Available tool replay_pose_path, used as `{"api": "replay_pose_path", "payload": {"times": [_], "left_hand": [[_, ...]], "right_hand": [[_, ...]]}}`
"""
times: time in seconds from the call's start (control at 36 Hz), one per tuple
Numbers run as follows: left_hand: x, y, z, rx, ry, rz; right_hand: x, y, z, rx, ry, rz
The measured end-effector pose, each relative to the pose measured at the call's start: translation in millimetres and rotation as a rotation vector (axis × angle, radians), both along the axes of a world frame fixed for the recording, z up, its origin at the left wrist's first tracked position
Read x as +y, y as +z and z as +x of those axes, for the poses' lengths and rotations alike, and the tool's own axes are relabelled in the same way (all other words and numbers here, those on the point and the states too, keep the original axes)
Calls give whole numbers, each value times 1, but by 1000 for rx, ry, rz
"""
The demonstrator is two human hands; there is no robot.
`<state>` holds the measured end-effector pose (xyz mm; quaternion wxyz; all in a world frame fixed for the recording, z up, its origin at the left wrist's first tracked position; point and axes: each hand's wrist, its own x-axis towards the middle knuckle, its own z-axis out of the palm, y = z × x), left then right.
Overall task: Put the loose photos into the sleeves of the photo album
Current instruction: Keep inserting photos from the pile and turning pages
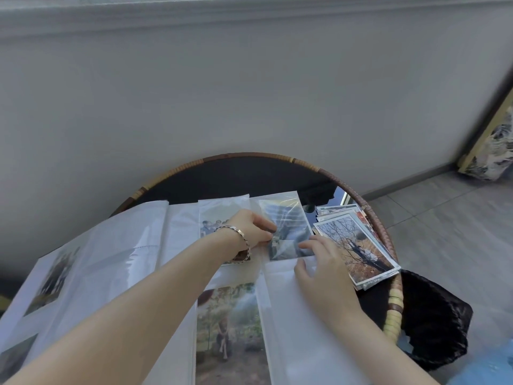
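**Inspector:** Nearest the lens: bare left forearm with metal link bracelet [239, 240], reaching across white photo album with clear plastic sleeves [125, 245]. Progress?

**Assistant:** Partly done. Found sleeved on the right-hand page: tall outdoor print [227, 329] low down, group print [212, 225] above it. Further prints sleeved on the left-hand pages.

**Inspector:** Item in hand?

**Assistant:** Grey-toned loose photo [288, 232], at the top right sleeve. Upper part under glossy plastic, lower end seemingly outside. Left hand [249, 229]: thumb and fingers [268, 226] clamped on the photo's left edge; plastic possibly pinched too, cannot tell. Right hand [319, 262]: fingers apart and nearly straight, tips pressing the lower right corner.

**Inspector:** Outstanding?

**Assistant:** Full seating of that photo, as judged. Empty sleeve [291, 315] directly below. Thick fanned stack of loose photos [358, 245] just right of the album, on round dark surface with woven rattan rim [236, 173]. Judged well short of complete.
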<state>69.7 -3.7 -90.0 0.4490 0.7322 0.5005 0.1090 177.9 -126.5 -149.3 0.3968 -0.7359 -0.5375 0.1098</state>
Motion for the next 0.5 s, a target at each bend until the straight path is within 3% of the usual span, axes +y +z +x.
{"api": "replay_pose_path", "payload": {"times": [0.17, 0.25, 0.36, 0.5], "left_hand": [[-10, -5, 9, 20, 201, 170], [-15, -4, 7, 80, 246, 279], [-14, -5, 5, 8, 341, 165], [-12, -4, 5, -157, 475, -43]], "right_hand": [[-4, 11, 2, 45, -16, 33], [-10, 22, 20, -41, -45, 23], [-19, 33, 54, -194, -105, -54], [-34, 31, 72, -418, -24, -314]]}}
